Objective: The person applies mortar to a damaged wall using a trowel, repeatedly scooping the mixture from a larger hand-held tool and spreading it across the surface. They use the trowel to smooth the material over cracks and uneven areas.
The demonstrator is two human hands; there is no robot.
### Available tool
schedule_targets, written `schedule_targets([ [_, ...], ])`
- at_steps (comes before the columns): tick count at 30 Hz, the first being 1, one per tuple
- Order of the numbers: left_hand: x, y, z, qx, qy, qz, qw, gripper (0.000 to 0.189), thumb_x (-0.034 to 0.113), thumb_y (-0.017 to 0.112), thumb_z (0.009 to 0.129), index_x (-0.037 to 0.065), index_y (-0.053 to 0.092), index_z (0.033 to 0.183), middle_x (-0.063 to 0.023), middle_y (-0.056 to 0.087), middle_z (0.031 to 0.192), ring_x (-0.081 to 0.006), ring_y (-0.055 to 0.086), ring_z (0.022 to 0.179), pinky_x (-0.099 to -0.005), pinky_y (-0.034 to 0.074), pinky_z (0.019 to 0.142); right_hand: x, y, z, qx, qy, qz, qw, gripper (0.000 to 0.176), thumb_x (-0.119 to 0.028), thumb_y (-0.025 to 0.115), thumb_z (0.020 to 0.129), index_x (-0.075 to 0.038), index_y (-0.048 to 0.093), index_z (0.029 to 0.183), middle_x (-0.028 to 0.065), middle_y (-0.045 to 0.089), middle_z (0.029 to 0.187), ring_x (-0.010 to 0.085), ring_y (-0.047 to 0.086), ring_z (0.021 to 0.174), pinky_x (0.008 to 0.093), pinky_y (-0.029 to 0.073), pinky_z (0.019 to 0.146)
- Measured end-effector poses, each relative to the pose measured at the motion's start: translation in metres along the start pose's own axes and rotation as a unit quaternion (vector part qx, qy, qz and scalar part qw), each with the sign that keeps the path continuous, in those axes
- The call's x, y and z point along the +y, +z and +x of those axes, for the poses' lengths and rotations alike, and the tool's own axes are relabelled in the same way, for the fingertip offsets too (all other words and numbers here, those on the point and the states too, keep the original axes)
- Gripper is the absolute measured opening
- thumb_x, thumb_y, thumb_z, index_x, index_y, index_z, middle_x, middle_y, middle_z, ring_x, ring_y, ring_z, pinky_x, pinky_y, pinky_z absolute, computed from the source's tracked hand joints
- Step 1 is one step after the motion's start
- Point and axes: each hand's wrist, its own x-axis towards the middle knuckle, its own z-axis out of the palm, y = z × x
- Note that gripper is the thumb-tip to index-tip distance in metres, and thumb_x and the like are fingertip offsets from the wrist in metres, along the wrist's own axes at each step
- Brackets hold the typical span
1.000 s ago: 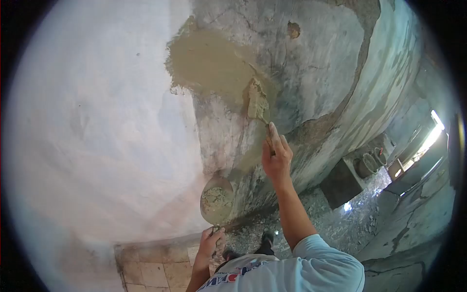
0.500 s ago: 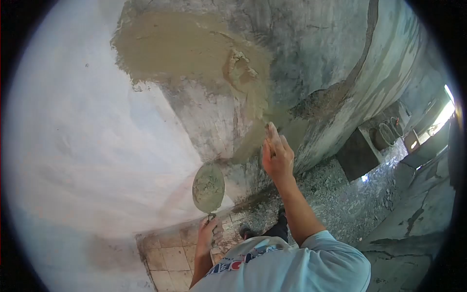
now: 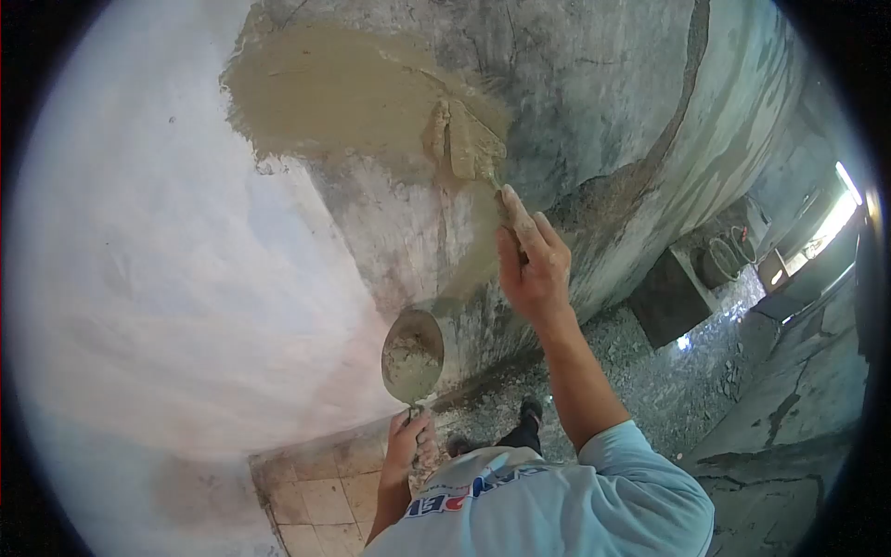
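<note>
Grey wall point(image 3: 603, 84) fills the far side, with a wet brown plaster patch point(image 3: 334, 93) on its upper left. Right hand point(image 3: 531, 265) grips a trowel point(image 3: 469, 139), blade flat against the patch's right edge. Left hand point(image 3: 408, 441), nearer and well apart from the right, clasps the handle of a round scoop point(image 3: 413, 356) loaded with plaster, close to the wall's base.

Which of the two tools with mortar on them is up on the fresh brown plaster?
The trowel in the right hand: its blade lies on the wet plaster patch. The round pan in the left hand is held lower, below that patch.
</note>
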Motion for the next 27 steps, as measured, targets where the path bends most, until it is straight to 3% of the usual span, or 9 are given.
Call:
schedule_targets([
  [10,0.002,-0.006,0.013,-0.001,-0.002,0.001,1.000,0.021,0.019,0.056,0.104,0.012,0.049,0.085,0.0031,0.041,0.059,-0.0078,0.038,0.040,-0.0253,0.030,0.033,0.005,0.023,-0.016,0.012,0.073,0.005,0.997,0.058,0.005,0.066,0.091,-0.008,0.056,0.146,0.0139,0.061,0.082,0.0258,0.058,0.064,0.0330,0.051,0.062],
  [17,0.002,-0.010,0.009,0.023,-0.016,0.011,1.000,0.021,0.019,0.055,0.105,0.013,0.048,0.086,0.0031,0.041,0.059,-0.0069,0.037,0.040,-0.0248,0.030,0.033,0.012,0.024,-0.042,0.003,0.118,0.044,0.992,0.056,0.007,0.063,0.092,-0.005,0.055,0.146,0.0154,0.069,0.096,0.0253,0.063,0.070,0.0309,0.053,0.066],
  [20,-0.002,-0.014,0.008,0.030,-0.032,0.025,0.999,0.020,0.021,0.055,0.105,0.013,0.049,0.087,0.0031,0.041,0.059,-0.0067,0.037,0.040,-0.0252,0.030,0.033,0.020,0.026,-0.056,0.013,0.106,0.041,0.993,0.049,0.005,0.060,0.095,0.002,0.056,0.144,0.0156,0.071,0.098,0.0153,0.063,0.074,0.0268,0.052,0.069],
  [23,0.003,-0.005,-0.003,0.025,-0.024,0.018,0.999,0.022,0.022,0.055,0.105,0.013,0.049,0.086,0.0029,0.042,0.059,-0.0072,0.037,0.039,-0.0250,0.030,0.033,0.024,0.020,-0.070,0.015,0.099,0.026,0.995,0.047,0.003,0.059,0.096,0.004,0.056,0.143,0.0152,0.072,0.100,0.0113,0.063,0.076,0.0254,0.051,0.070],
  [26,-0.001,-0.004,-0.005,0.006,-0.025,-0.012,1.000,0.021,0.022,0.060,0.103,0.011,0.052,0.086,0.0024,0.044,0.061,-0.0084,0.041,0.041,-0.0252,0.031,0.036,0.028,0.011,-0.089,0.014,0.135,0.025,0.990,0.048,0.002,0.062,0.094,0.000,0.058,0.142,0.0161,0.070,0.095,0.0229,0.062,0.069,0.0302,0.051,0.065],
  [27,-0.003,-0.004,-0.006,0.002,-0.021,-0.005,1.000,0.021,0.022,0.060,0.103,0.011,0.052,0.086,0.0025,0.044,0.061,-0.0086,0.041,0.042,-0.0256,0.031,0.036,0.030,0.006,-0.095,0.009,0.142,0.020,0.990,0.047,0.002,0.062,0.094,0.000,0.059,0.141,0.0154,0.069,0.092,0.0223,0.060,0.068,0.0305,0.050,0.064],
])
